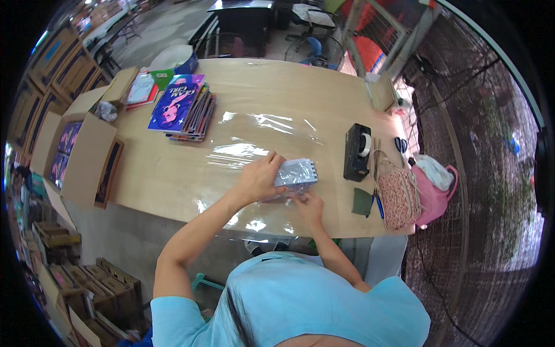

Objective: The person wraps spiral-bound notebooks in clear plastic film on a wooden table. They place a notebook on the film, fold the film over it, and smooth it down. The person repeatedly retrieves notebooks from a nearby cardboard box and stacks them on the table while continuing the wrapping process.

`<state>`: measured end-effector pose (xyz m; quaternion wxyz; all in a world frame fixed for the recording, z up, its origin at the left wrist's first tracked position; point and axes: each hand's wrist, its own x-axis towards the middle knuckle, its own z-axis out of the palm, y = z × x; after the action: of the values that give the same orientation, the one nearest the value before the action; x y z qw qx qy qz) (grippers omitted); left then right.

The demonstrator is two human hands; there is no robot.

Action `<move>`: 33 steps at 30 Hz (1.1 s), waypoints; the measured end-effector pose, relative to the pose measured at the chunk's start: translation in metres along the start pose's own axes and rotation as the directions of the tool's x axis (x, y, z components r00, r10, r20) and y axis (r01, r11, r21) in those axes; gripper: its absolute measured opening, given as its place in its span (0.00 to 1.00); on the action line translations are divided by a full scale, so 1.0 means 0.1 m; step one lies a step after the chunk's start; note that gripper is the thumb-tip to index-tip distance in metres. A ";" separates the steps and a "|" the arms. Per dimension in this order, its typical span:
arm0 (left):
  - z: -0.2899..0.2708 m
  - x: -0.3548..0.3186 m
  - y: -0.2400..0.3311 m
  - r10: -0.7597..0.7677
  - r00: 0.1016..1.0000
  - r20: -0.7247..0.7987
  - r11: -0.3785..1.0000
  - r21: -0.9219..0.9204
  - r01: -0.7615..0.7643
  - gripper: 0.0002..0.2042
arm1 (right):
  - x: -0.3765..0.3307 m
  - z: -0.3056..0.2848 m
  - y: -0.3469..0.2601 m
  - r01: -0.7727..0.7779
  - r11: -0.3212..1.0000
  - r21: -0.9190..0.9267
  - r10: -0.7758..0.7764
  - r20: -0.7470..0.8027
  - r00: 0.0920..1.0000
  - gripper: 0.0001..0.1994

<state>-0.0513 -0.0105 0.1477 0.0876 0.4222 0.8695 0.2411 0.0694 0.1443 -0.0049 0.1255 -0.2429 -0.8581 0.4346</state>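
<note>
One hand [260,178], the left, clasped a film-covered bundle [296,172] near the surface's front edge [156,203], the right hand [310,208] apparently pinching clear film [257,224] beneath, which too hard a pull might have torn.

Two hands [260,178] [310,208], one held bundle [297,172] (plus one tape dispenser [353,153])

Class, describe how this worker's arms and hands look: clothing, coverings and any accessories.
The left hand and right hand are ungloved, and both forearms are bare. A plain light-blue fabric top has short sleeves. No watch or bracelet shows; rings are too small to tell.
</note>
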 end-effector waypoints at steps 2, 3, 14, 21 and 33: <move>0.07 -0.15 -0.01 0.059 0.998 -0.020 0.998 0.029 -0.058 0.28 | -0.03 -0.22 0.52 -0.491 0.651 0.580 0.232 0.464 0.855 0.23; 0.15 -0.26 -0.02 0.148 0.988 -0.037 0.987 0.075 -0.145 0.25 | 0.04 -0.32 0.46 -0.661 0.362 0.657 0.144 0.661 0.736 0.26; -0.80 -1.56 -0.23 0.377 0.738 -0.560 0.923 0.297 -0.246 0.38 | 0.01 0.15 -1.44 -0.504 0.113 0.856 -0.245 0.515 0.821 0.29; -1.62 -2.99 -2.07 -0.148 0.315 -0.937 0.934 -0.028 0.356 0.46 | 0.26 1.46 -4.15 0.568 0.410 0.713 -0.727 -0.121 0.676 0.39; -2.67 -4.35 -4.00 -0.498 0.044 -0.866 0.525 -0.260 0.810 0.35 | 0.33 5.95 -7.72 0.307 0.581 0.753 -0.809 0.574 0.125 0.40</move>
<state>-0.1502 -0.6519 0.1602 -0.3372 -0.2147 0.8912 0.2142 -0.4495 -0.6352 0.2663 -0.1401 0.4245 -0.6706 0.5919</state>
